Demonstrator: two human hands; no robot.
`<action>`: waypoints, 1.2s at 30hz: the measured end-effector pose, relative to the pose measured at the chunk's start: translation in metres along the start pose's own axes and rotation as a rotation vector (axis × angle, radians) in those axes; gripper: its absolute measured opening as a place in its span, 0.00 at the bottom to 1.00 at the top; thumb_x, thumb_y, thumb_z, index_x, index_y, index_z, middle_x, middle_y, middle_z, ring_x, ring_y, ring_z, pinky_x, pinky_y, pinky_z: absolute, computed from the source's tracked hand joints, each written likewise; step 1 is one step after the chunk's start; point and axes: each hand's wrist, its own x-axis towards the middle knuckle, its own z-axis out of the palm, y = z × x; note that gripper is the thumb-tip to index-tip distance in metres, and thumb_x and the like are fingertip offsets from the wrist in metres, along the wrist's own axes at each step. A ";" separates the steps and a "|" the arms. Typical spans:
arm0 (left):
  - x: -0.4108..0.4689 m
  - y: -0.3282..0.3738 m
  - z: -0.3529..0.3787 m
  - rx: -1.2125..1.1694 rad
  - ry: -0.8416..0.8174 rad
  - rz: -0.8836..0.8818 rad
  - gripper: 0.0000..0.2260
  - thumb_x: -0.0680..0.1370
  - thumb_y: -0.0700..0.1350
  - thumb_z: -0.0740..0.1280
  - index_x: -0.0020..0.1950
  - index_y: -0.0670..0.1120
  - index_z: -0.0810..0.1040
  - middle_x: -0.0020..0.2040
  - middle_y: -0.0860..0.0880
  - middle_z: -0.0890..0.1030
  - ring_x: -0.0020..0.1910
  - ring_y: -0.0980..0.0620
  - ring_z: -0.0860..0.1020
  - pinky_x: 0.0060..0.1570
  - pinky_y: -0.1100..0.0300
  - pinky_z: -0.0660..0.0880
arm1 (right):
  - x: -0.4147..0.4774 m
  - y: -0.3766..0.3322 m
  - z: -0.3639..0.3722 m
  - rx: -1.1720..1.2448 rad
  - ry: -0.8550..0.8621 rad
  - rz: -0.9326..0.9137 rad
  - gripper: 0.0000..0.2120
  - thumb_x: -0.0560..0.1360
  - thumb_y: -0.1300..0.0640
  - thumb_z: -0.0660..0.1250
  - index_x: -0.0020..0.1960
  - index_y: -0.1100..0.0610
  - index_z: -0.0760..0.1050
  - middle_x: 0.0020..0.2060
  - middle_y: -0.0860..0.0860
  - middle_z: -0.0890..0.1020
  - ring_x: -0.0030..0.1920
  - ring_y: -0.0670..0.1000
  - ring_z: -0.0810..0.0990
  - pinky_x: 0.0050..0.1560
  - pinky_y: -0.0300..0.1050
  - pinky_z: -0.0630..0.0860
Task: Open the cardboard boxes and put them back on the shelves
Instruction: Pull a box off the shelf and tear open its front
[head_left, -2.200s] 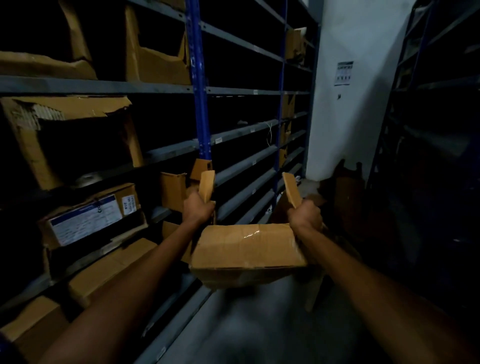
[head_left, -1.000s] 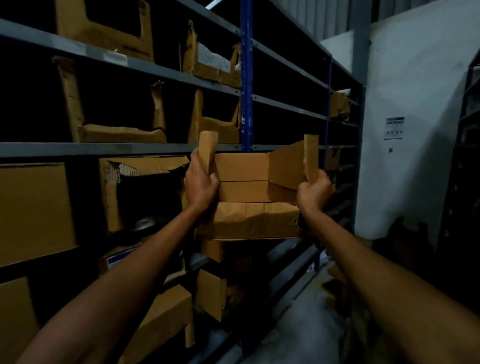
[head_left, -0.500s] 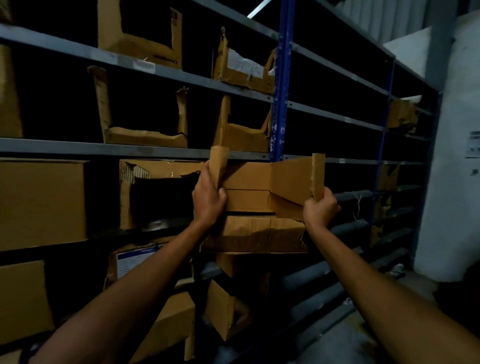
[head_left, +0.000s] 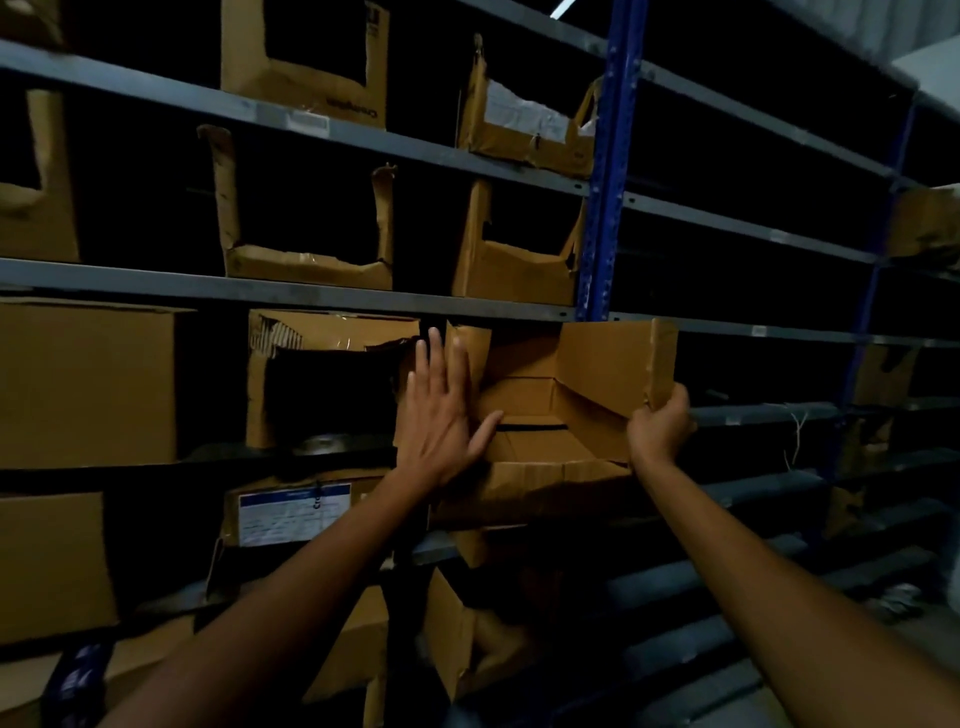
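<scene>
**A:** Nearest first. What are the hands doing?

**B:** Left hand (head_left: 441, 410) is flat, fingers straight and spread. The palm is pressed on the left flap (head_left: 470, 343) of the box (head_left: 545, 488), gripping nothing. Right hand (head_left: 660, 428) is curled round the lower corner of the right flap (head_left: 613, 364).

**A:** Where is the box?

**B:** At the mouth of a bay, top open, flaps standing up. What shows of the inside looks bare. It is under the grey rail (head_left: 363, 299) and just left of the blue post (head_left: 597, 208), close beside a torn box (head_left: 322, 332). Its front wall juts toward the aisle. I cannot tell whether its base rests on the shelf (head_left: 753, 415), because that edge is in shadow.

**A:** Which step is this?

**B:** My judgement is that the opening is done for this one. It is being put back on the shelf, and that looks close to finished.

**A:** What does the next move need?

**B:** Probably a straight push inward until the front lines up with its neighbours. The right flap's top sits close under the rail, so it needs to stay low or fold. The left side must not snag on the torn box. After that the right hand lets go.

**A:** What lies farther off?

**B:**
- A labelled box (head_left: 291, 512) sits on the shelf below.
- Two boxes with cut-away fronts (head_left: 306, 265) (head_left: 514, 270) sit on the shelf above.
- The bays to the right of the post are mostly dark.
</scene>
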 end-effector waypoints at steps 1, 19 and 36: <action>-0.001 0.001 0.005 0.047 -0.002 0.053 0.44 0.76 0.70 0.52 0.79 0.43 0.39 0.78 0.38 0.38 0.77 0.39 0.39 0.74 0.40 0.50 | 0.004 0.004 0.001 0.002 -0.001 0.003 0.13 0.77 0.69 0.60 0.60 0.63 0.73 0.57 0.61 0.79 0.59 0.61 0.77 0.56 0.52 0.74; 0.067 -0.031 0.148 0.240 -0.079 0.065 0.43 0.77 0.68 0.52 0.79 0.39 0.45 0.78 0.37 0.40 0.77 0.39 0.40 0.74 0.39 0.47 | 0.102 0.098 0.111 -0.273 -0.262 0.099 0.17 0.78 0.57 0.65 0.63 0.60 0.66 0.59 0.61 0.78 0.57 0.63 0.78 0.56 0.56 0.76; 0.090 -0.076 0.305 0.352 -0.365 0.319 0.26 0.72 0.61 0.69 0.59 0.42 0.73 0.67 0.39 0.73 0.75 0.38 0.59 0.74 0.46 0.59 | 0.205 0.178 0.219 -0.444 -0.499 0.107 0.54 0.69 0.43 0.75 0.79 0.51 0.40 0.69 0.64 0.67 0.64 0.67 0.72 0.60 0.59 0.70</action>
